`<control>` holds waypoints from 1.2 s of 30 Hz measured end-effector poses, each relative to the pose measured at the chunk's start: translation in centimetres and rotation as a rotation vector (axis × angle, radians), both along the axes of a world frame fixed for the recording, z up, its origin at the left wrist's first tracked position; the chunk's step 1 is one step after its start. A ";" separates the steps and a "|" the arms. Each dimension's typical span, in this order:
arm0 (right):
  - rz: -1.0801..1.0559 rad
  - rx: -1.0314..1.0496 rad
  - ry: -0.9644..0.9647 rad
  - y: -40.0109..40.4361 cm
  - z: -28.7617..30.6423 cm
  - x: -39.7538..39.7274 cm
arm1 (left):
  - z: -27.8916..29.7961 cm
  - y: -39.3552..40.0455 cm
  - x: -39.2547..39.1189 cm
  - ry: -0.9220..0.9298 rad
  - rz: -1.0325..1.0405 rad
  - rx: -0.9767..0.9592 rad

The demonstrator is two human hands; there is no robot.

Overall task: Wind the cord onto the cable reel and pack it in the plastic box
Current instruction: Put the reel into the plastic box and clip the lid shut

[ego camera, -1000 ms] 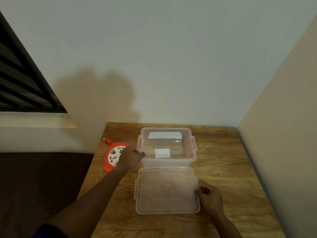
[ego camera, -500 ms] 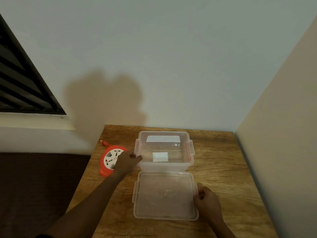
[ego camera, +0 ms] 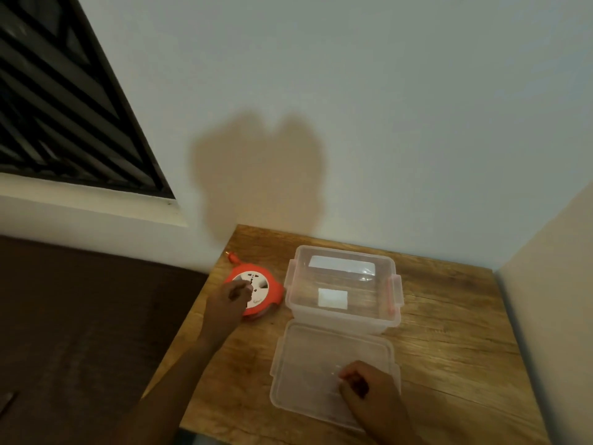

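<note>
1. Cable reel is lying flat on the wooden table, near the table's left edge and just left of the plastic box; we are seeing an orange housing with a white round socket face turned upward.
2. We are resting our left hand on the near-left part of the reel, fingers curled over its rim and onto the white face. The picture is blurred there, so we cannot tell whether the hand is gripping the reel or only touching it.
3. An orange plug end is poking out behind the reel toward the wall; the cord itself seems to be wound inside the housing, though we are not seeing it clearly.
4. The plastic box is standing open and upright in the middle of the table, clear-walled with pale pink latches on its sides. A small white label is showing on its near side and a larger white patch at its far wall.
5. The clear lid is lying flat on the table just in front of the box, its far edge touching or nearly touching the box.
6. We are placing our right hand on the lid's near-right part, fingers loosely curled, pressing on top of it rather than closing around anything.
</note>
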State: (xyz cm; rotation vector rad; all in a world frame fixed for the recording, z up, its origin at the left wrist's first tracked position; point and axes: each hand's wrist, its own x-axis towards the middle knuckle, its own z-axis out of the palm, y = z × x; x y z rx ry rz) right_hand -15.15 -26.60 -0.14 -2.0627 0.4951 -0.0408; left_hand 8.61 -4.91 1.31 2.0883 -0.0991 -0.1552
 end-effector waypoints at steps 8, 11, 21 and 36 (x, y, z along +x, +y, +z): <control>0.102 0.072 0.110 9.3 1.7 11.4 | 0.6 3.0 6.7 -0.011 -0.107 0.162; 0.038 0.136 0.023 11.0 2.2 15.0 | -1.1 4.6 8.0 0.074 -0.139 0.194; -0.362 0.269 0.127 13.2 -1.4 21.4 | -4.5 5.9 9.2 0.268 -0.313 0.011; -0.407 0.108 0.007 15.0 0.5 22.7 | -0.3 7.5 10.7 -0.066 -0.258 -0.108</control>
